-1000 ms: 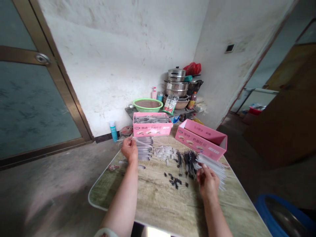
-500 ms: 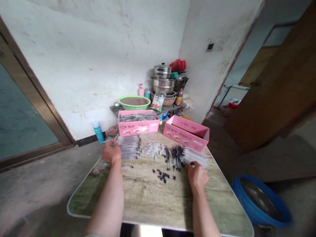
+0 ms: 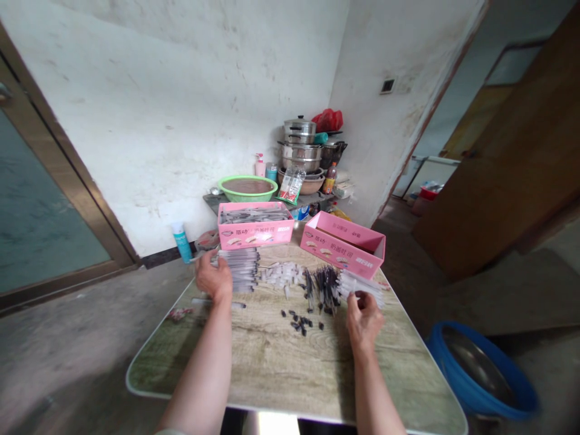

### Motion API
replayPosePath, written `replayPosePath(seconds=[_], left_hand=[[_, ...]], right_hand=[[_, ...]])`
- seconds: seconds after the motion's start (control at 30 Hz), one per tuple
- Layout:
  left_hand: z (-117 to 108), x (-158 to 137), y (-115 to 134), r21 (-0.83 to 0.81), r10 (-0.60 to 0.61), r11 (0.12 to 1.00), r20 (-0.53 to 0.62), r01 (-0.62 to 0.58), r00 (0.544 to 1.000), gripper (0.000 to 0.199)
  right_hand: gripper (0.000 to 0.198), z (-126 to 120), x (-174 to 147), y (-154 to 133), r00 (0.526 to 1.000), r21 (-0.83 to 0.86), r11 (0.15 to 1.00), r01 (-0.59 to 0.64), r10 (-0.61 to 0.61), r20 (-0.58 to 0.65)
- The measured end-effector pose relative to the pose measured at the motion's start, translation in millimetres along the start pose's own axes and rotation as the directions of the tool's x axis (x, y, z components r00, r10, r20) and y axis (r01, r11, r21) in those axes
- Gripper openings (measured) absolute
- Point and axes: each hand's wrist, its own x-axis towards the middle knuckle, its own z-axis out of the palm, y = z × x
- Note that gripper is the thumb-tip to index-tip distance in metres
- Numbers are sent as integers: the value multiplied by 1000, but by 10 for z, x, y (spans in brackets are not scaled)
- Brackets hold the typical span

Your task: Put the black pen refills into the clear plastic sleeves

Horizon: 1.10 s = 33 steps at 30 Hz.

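My left hand is closed at the left end of a stack of pens; a pale stick end, seemingly a pen, juts out past its fingers. A single pen lies just below that hand, partly covered by the wrist. On the right, thumb and forefinger of my right hand pinch at the near edge of a pile of clear pen barrels. Beside it are black-tipped refills. Small white pieces are heaped mid-table, with loose black caps nearer me.
One pink box full of pens or refills stands at the table's far edge; another pink box sits right of it. Behind are a green basin and stacked pots. A blue tub stands at right.
My left hand has shifted slightly right, toward the pen stack. My right hand's fingers have rounded into a pinch by the clear barrels. The view has turned very slightly.
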Motion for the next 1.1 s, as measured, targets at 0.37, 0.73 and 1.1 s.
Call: replayPosePath(seconds=[0.37,0.73,1.1], left_hand=[[-1,-294,281,-286,267,940,268,-188,926,20],[146,-1233,677,-745,848,383,518,-546,-112,36],[248,-1312,641,-669,827,286,534,-686,-176,12]], right_hand=[[23,133,-10,9,938,654,674,-344,280,204],[31,185,-49,-112,895,716,539,-444,298,331],[31,232,-68,-86,879,747,464,-476,282,384]])
